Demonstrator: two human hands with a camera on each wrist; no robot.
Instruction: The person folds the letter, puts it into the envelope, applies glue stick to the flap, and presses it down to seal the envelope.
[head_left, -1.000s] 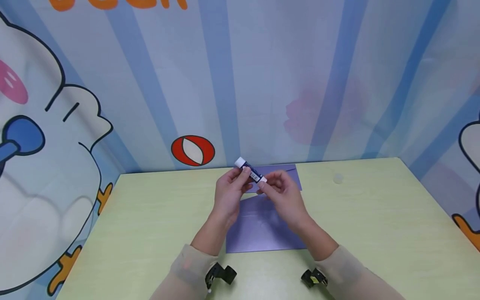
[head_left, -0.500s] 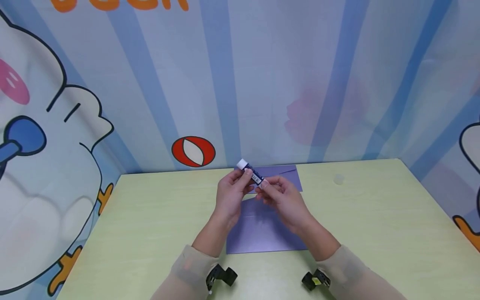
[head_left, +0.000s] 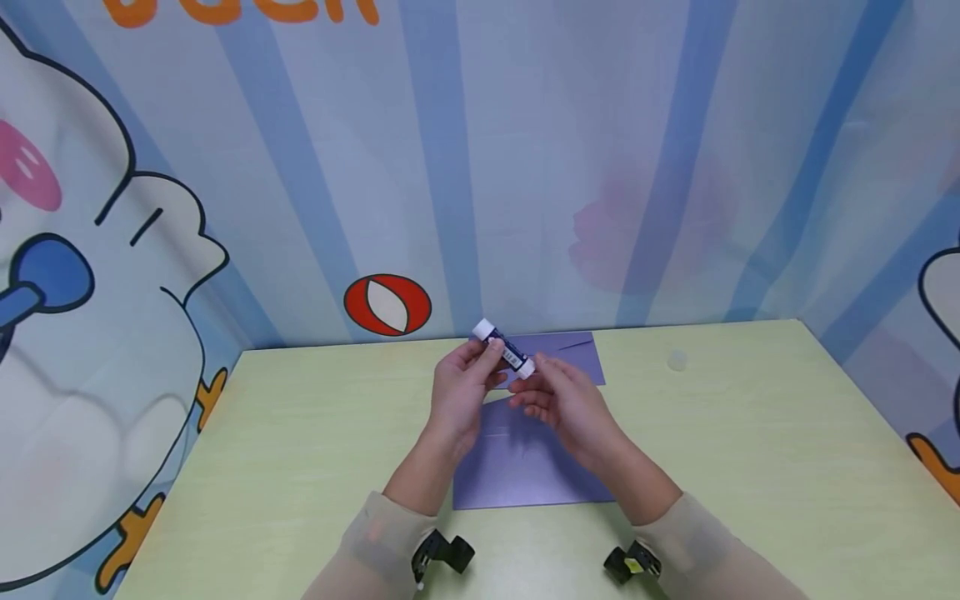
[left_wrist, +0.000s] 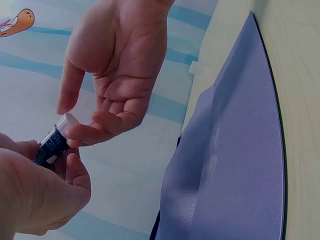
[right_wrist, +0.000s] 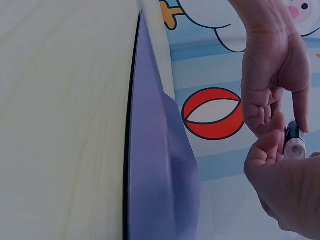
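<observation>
A slim glue stick [head_left: 505, 350] with a dark blue label and white ends slants above the table. My left hand [head_left: 459, 392] grips its barrel between thumb and fingers. Beside the lower white end is my right hand [head_left: 573, 408], its thumb and fingers spread loosely around that end. In the left wrist view the right thumb stands off the white end [left_wrist: 66, 122], while a fingertip lies right at it. Beneath the hands lies a purple envelope-like paper [head_left: 525, 475] with a raised fold, partly hidden by the right hand and forearm.
Behind the hands, another purple paper piece [head_left: 573, 354] lies by the table's back edge. A small whitish round cap [head_left: 677, 359] is on the pale table [head_left: 750, 467] to the right. A printed cloth backdrop [head_left: 525, 167] rises behind the table.
The right thumb and fingers have loosened from the glue stick's lower white end, which now shows more. The left hand's grip stays nearly in place.
</observation>
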